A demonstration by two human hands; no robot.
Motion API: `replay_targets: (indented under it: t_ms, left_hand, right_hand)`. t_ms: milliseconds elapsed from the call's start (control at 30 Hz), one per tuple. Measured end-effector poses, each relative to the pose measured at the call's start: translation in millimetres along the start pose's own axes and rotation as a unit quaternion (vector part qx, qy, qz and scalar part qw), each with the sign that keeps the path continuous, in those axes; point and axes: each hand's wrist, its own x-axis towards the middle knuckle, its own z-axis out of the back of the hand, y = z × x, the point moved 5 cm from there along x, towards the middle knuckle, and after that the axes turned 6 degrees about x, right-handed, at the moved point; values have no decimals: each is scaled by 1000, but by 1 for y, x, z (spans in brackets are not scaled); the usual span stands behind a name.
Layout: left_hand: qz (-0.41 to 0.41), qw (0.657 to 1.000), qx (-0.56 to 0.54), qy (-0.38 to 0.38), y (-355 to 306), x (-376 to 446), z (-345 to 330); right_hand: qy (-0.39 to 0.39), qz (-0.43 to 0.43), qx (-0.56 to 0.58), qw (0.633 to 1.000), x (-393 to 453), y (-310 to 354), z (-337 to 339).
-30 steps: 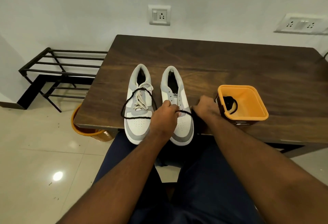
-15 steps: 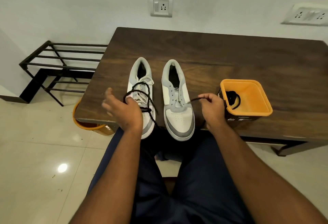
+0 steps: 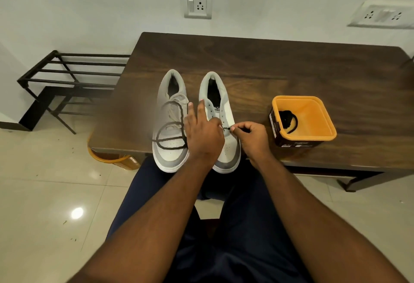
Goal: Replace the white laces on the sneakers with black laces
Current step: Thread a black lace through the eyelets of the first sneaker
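A: On the table (image 3: 291, 63), near its front edge, both sneakers stand side by side with toes toward the person. Where is the black lace now?

B: Most of the black lace (image 3: 170, 135) lies looped over the left sneaker (image 3: 169, 112), which still carries its white lace (image 3: 177, 105). One end runs to the right sneaker (image 3: 220, 112), which shows bare eyelets.

A: And the hands?

B: The right hand (image 3: 253, 138) has its grip narrow, thumb and forefinger pinching the lace tip just over the lower eyelets. The left hand (image 3: 202, 135) rests across the same shoe; two fingers are stretched toward the tongue, and its thumb side meets the tip, though I cannot tell if it truly pinches it.

A: What changed in the last second?

B: Half a second back the left hand was over the left sneaker, well apart from the right hand, with the lace pulled out between them. Now both hands have closed in on one eyelet of the right sneaker.

A: Meaning?

B: My reading: sorting the lace is over and threading is starting. The right shoe has lost its white lace and takes the black one first; the left shoe is untouched. A second dark lace seems coiled in the orange tub (image 3: 313, 112) to the right, so the job looks under halfway
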Motion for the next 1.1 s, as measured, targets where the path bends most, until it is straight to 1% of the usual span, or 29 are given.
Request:
replay_targets:
  t_ms: [100, 133, 233, 367, 500, 600, 667, 767, 933, 1100]
  left_hand:
    - [-28, 999, 21, -26, -2, -4, -3]
    - [-29, 999, 18, -21, -2, -5, -5]
    - [-6, 1000, 8, 30, -1, -6, -10]
    - [17, 996, 8, 83, -5, -4, -12]
    - [27, 995, -49, 84, -2, -6, -19]
    - [35, 989, -121, 75, 3, -5, -24]
    - [58, 981, -166, 81, 5, -4, -26]
    - [96, 970, -200, 100, 7, -2, -28]
    - [125, 964, -213, 99, 6, -3, -24]
    - [117, 974, -169, 95, 6, -4, -15]
  right_hand:
    - [-22, -4, -16, 1000, 0, 2, -1]
    - [-26, -5, -9, 1000, 0, 3, -1]
    - [-27, 3, 9, 1000, 1, 6, 1]
    - [-11, 20, -12, 1000, 3, 6, 0]
    - [-14, 29, -24, 999, 5, 5, -2]
    - [-19, 43, -35, 998, 6, 3, -6]
    - [-21, 52, -46, 997, 5, 2, -8]
    - [-28, 66, -51, 996, 2, 2, -10]
    - [-32, 74, -90, 993, -2, 6, -13]
    - [-14, 89, -130, 987, -2, 5, -16]
